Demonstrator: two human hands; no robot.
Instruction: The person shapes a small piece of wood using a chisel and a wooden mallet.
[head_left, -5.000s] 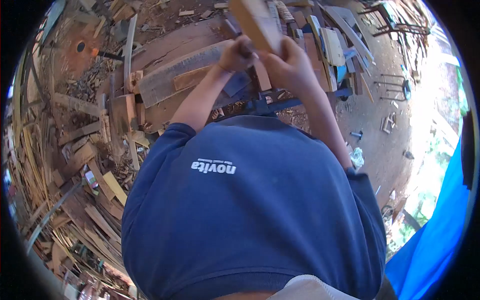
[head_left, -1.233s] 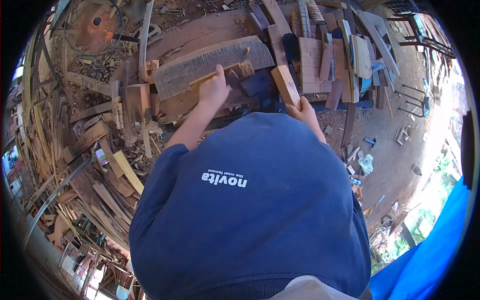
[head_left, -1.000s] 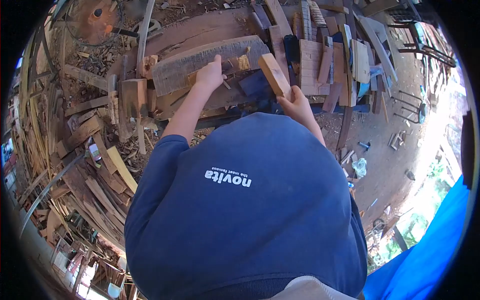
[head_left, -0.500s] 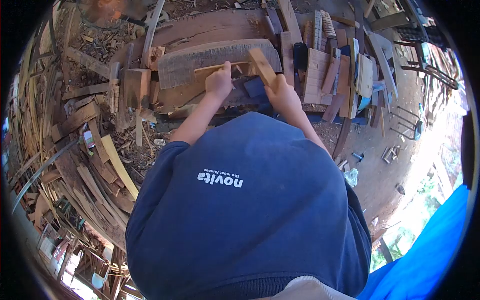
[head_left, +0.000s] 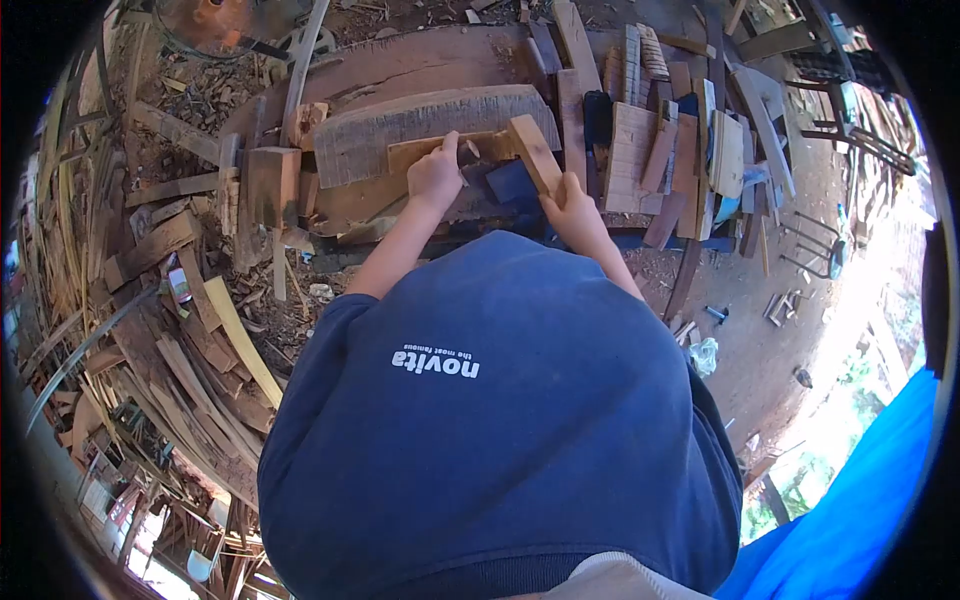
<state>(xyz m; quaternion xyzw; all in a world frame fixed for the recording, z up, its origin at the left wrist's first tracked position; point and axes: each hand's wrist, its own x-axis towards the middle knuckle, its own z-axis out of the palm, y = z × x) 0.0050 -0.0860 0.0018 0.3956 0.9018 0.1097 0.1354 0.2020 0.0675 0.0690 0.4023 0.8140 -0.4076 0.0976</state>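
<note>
My left hand (head_left: 436, 180) is closed around a short, flat wooden board (head_left: 408, 154), fingers wrapped over its near edge. In my right hand (head_left: 577, 213) is a light brown wooden block (head_left: 537, 153), gripped at its lower end and slanting up to the left. The block's upper end overlaps the right end of the board in this view. Behind both lies a wide, weathered grey plank (head_left: 400, 120) with a curved upper edge. A dark blue piece (head_left: 511, 184) shows below, between my two hands.
Several offcuts and boards (head_left: 632, 150) are piled to the right. A squared timber (head_left: 273, 185) stands at the left, near scattered wood chips. Long strips (head_left: 190, 390) are heaped at the lower left. A stool-like metal frame (head_left: 815, 245) is on the right-hand ground.
The board in my left hand has tilted so that more of its face shows. My right hand and the block have shifted slightly right and down, toward my body.
</note>
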